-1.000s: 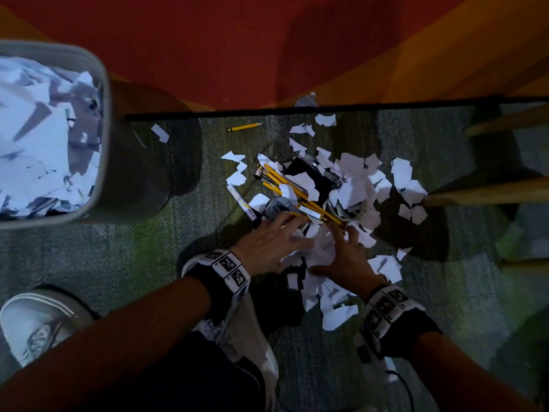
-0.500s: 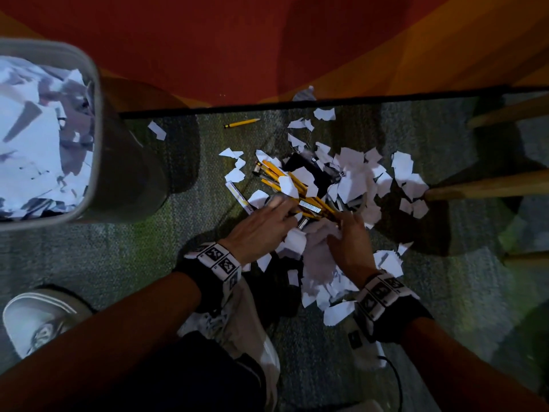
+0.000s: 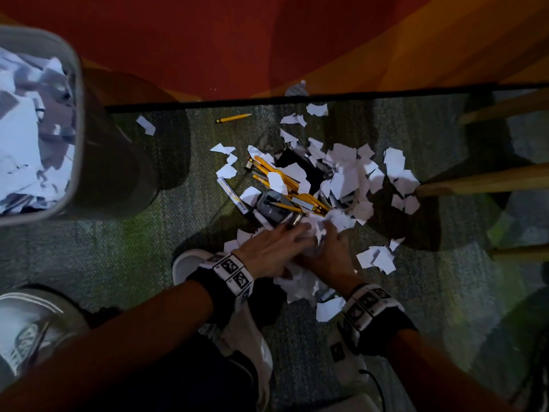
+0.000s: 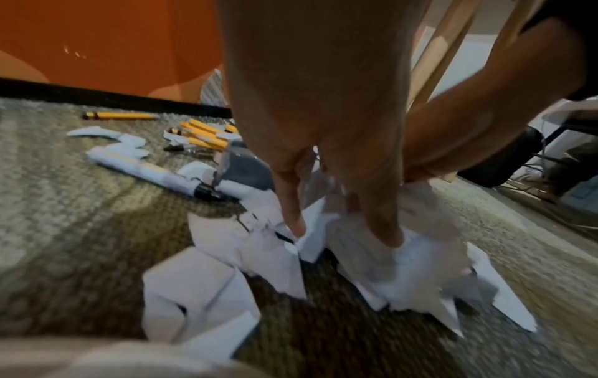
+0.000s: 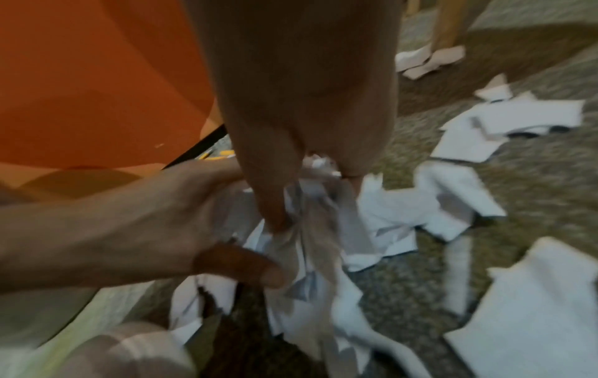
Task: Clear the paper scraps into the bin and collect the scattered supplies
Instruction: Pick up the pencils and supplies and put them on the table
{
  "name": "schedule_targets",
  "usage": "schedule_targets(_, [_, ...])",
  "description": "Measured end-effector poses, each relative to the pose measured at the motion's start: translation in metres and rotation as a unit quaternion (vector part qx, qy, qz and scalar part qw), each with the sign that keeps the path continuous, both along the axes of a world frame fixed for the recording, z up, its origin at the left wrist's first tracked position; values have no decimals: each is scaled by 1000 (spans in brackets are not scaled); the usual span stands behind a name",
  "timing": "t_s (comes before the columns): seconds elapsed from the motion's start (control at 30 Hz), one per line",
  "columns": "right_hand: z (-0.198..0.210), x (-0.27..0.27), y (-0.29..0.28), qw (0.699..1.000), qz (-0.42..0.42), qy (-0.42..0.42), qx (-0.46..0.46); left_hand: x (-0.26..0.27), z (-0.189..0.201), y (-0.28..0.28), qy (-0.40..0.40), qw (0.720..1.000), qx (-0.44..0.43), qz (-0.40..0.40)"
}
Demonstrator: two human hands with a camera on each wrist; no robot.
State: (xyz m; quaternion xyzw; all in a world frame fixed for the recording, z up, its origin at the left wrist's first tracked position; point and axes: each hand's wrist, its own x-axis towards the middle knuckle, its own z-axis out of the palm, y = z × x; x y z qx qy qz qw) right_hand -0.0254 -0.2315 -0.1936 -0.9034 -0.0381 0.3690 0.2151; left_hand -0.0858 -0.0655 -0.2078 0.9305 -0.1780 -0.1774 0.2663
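Both hands down on the carpet (image 3: 154, 251), bunching a wad of paper scraps (image 3: 312, 233) between them. Right hand (image 3: 329, 257): fingers curled and pinching crumpled paper, plain in the right wrist view. Left hand (image 3: 270, 251): fingers fairly straight, close together, tips pressed onto the scraps; thumb against the wad from below.

Bin (image 3: 74, 144) at 10 o'clock from the hands, well apart, already holding much paper. More loose scraps lie from 12 to 2 o'clock. Yellow pencils (image 3: 285, 185) in a cluster at 12 o'clock, just beyond the fingertips, with a white marker (image 3: 233, 196) and a grey sharpener (image 3: 270, 203) beside them; one stray pencil (image 3: 233, 118) near the wall at 11.

Judgement: step in hand is gathering a handful. Squeeze from both sides, cup underneath before lifting so loose pieces do not shed. Keep the pencils out of the wad.
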Motion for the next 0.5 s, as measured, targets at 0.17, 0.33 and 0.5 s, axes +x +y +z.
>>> schedule_targets(0.17, [7,-5,24,995,-7,-5,99,-8,-8,2,5,997,-57,47])
schedule_targets(0.33, [24,1,20,984,11,-13,176,-4,5,11,-8,991,-107,86])
schedule_targets(0.5, [42,18,10,980,10,-46,191,4,30,33,-5,972,-176,157])
